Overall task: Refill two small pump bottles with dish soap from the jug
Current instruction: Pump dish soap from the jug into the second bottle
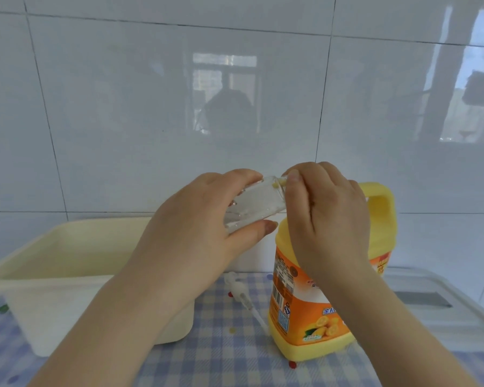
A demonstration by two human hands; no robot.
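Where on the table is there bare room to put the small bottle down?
Free checked cloth lies in front, between the cream tub and the yellow jug. Further back that gap is crowded: a white pump head with its tube lies there. The tray lid right of the jug also looks bare. The left hand holds the bottle; the right hand pinches its neck.

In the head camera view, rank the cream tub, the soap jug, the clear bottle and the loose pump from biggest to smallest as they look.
1. cream tub
2. soap jug
3. clear bottle, though it is partly hidden by both hands
4. loose pump
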